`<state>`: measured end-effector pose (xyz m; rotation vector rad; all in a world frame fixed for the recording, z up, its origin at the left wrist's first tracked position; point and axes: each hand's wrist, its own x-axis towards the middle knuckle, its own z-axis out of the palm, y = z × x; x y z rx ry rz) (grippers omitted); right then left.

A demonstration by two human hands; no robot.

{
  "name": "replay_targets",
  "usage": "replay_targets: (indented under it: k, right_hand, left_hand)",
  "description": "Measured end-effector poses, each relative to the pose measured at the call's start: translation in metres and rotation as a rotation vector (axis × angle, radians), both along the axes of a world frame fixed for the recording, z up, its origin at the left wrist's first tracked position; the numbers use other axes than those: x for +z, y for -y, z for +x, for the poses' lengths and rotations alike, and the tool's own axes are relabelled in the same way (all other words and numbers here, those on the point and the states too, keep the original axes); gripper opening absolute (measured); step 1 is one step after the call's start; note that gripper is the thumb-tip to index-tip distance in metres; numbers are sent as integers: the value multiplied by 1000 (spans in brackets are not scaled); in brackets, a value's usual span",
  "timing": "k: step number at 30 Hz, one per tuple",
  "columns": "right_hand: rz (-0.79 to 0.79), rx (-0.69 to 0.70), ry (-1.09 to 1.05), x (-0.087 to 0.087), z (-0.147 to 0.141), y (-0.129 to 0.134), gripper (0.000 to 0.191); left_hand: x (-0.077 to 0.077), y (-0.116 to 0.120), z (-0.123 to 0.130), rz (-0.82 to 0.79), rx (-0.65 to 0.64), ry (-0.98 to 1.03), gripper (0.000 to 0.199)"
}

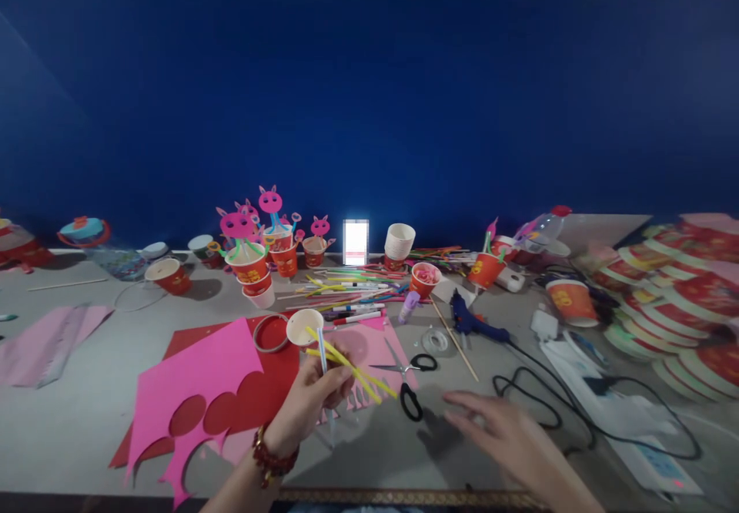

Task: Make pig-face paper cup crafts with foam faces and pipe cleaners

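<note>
My left hand (320, 390) is closed around yellow pipe cleaners (346, 360) and a pale striped straw (322, 347), near the middle of the table. Just beyond it is a white-rimmed paper cup (305, 328). My right hand (490, 424) is slightly blurred, its fingers apart and holding nothing, to the right of black-handled scissors (411, 368). The scissors lie open, partly on a light pink sheet (381, 343). A cut pink sheet (190, 370) with round holes rests on a red sheet (242, 413) at the left.
Cups with pink animal figures (248, 266) stand at the back left. Pens and sticks (352, 293) lie mid-back. A blue glue gun (476, 320), its black cable, a power strip (606, 413) and stacked red cups (675, 290) occupy the right. A tape roll (435, 340) sits near the scissors.
</note>
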<state>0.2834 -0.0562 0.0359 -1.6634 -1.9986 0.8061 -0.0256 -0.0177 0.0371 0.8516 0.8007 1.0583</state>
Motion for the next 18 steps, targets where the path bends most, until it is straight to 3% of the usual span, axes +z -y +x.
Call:
replay_targets:
  k: [2,5,8,14,18]
  right_hand:
    - [92,-30,-126,6,-29,-13,31]
    - [119,148,-336,14,-75,-28,39]
    - [-40,306,-536,12,-109,-34,46]
    - [-372,217,-815,-12,-131,-30,52]
    - [-253,148,-778,-13,-133,-23,44]
  left_hand:
    - [-1,0,2,10,-34,-6,33]
    - [-1,1,1,45,-79,-39,29]
    - [-2,2,-1,59,-91,-59,28]
    - [-6,4,0,54,-62,-48,30]
    - [-6,3,7,16,-14,1,40]
